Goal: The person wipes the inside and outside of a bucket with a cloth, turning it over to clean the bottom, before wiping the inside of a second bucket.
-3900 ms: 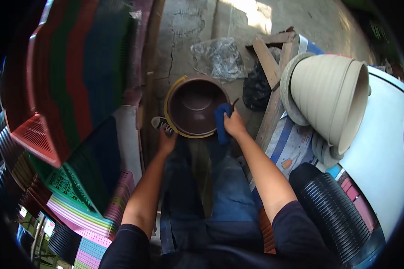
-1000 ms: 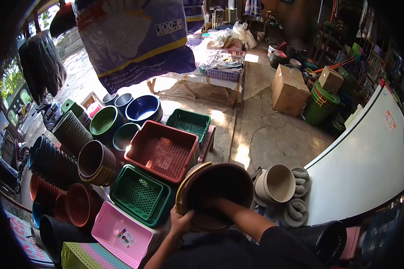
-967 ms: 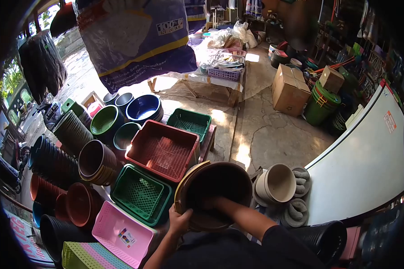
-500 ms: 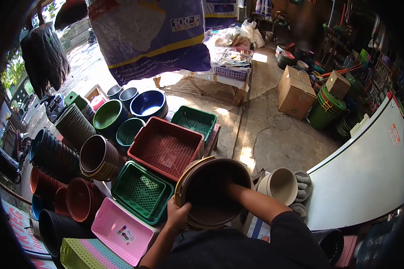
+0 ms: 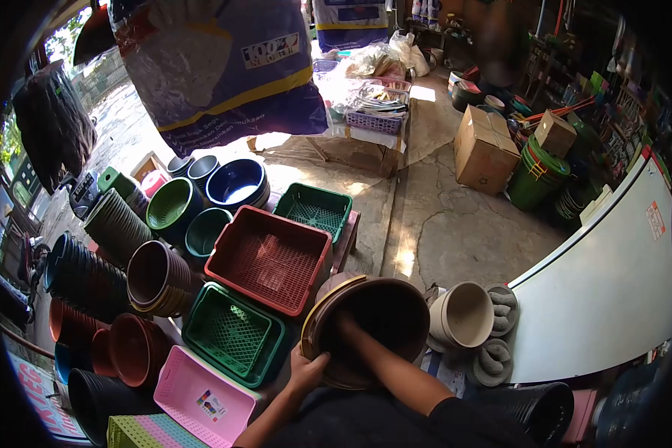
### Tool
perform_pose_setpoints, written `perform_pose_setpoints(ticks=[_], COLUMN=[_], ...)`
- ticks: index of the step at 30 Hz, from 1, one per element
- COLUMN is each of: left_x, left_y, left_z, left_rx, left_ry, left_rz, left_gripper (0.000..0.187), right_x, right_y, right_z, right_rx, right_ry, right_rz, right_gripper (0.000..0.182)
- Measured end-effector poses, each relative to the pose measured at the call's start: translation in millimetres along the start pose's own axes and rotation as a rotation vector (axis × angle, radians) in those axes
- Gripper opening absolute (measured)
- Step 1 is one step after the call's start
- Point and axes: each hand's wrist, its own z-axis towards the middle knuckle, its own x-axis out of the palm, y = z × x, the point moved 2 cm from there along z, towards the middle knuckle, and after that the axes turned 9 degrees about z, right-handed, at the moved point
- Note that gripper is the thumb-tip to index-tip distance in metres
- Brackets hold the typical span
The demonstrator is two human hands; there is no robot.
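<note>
A stack of brown round pots point(image 5: 399, 306) with yellowish rims is tilted in front of my body. My left hand point(image 5: 306, 369) grips its left rim, fingers wrapped round the edge. My right arm reaches into the top pot, where my right hand point(image 5: 345, 325) lies in dark shadow against the inner left side; its fingers cannot be made out. Just beyond the pots is a red-brown rectangular basket point(image 5: 269, 257), with nested green baskets point(image 5: 231, 332) to its left. Cream pots point(image 5: 467, 315) stand to the right of the stack.
Stacked pots point(image 5: 153, 272) and a pink basket point(image 5: 205, 399) are at left. A large printed bag point(image 5: 224, 75) hangs ahead. A cardboard box point(image 5: 485, 149) sits on the floor; a white panel point(image 5: 597, 284) slants along the right. Grey coiled objects point(image 5: 493, 362) lie beside the cream pots.
My right hand has shifted left inside the pot. The pot stack and my left hand have moved slightly right and down in view, while the surroundings at left have shifted a little left.
</note>
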Motion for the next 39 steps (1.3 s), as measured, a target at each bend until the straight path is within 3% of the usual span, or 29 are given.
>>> perform_pose_setpoints(ticks=[1, 2, 6, 9, 11, 13, 16, 18, 20, 24, 26, 28, 29, 31, 32, 33, 34, 35, 37, 39], left_x=[5, 9, 13, 19, 21, 22, 17, 8, 0, -13, -11, -6, -6, -9, -11, -14, -20, -27, -34, -36], left_y=[0, 0, 4, 12, 14, 1, -6, -6, -11, 1, 2, -1, -4, -16, -24, -25, -24, -23, -15, -11], left_z=[1, 2, 8, 11, 15, 15, 24, 28, 32, 36, 34, 36, 39, 49, 52, 54, 57, 61, 64, 65], left_rx=[-0.016, -0.031, 0.005, -0.025, -0.036, -0.026, 0.003, 0.031, 0.018, -0.008, -0.031, -0.012, -0.014, -0.035, -0.046, -0.044, -0.011, 0.023, 0.032, 0.189], left_ry=[-0.044, -0.087, -0.146, -0.097, -0.016, -0.017, -0.056, -0.15, -0.16, -0.185, -0.189, -0.159, -0.164, -0.131, -0.141, -0.147, -0.153, -0.157, -0.156, -0.198], left_rz=[-0.098, -0.198, -0.18, -0.183, -0.146, -0.154, -0.141, -0.105, -0.078, -0.013, -0.025, 0.018, 0.009, -0.173, -0.28, -0.284, -0.266, -0.248, -0.215, -0.026], left_gripper=[0.021, 0.021, 0.024, 0.018, 0.016, 0.016, 0.015, 0.015, 0.015, 0.015, 0.015, 0.017, 0.017, 0.024, 0.03, 0.03, 0.03, 0.03, 0.029, 0.026], right_x=[1, -3, -29, -20, -23, -1, -5, -18, -30, -83, -134, -101, -97, -88, -83, -81, -81, -76, -68, -15], right_y=[34, 45, 73, 78, 23, 25, -11, -14, 16, 37, -8, 63, 78, 99, 100, 93, 85, 83, 79, 121], right_z=[-4, 0, 2, -12, 16, -13, 2, 2, -13, -4, 39, 52, 51, 47, 50, 55, 60, 51, 27, -11], right_rx=[0.047, 0.042, -0.18, -0.138, -0.076, -0.039, -0.067, 0.076, 0.123, 0.124, -0.787, -0.541, -0.54, -0.54, -0.538, -0.894, -1.205, -1.21, -0.562, 0.288], right_ry=[-0.149, -0.152, -0.765, -0.634, -0.462, -0.311, -0.14, 0.591, 0.762, 0.635, 0.481, 0.495, 0.502, 0.834, 0.842, 0.688, 0.403, 0.404, 0.41, 0.641], right_rz=[-0.039, -0.038, 0.817, 0.724, 0.424, 0.038, -0.228, -1.025, -1.336, -1.895, -2.397, -1.673, -1.681, -0.375, -0.38, -1.165, -1.949, -1.953, -1.969, -1.63], right_gripper=[0.045, 0.045, 0.047, 0.047, 0.045, 0.044, 0.043, 0.042, 0.043, 0.032, 0.038, 0.049, 0.049, 0.052, 0.052, 0.048, 0.046, 0.046, 0.045, 0.049])
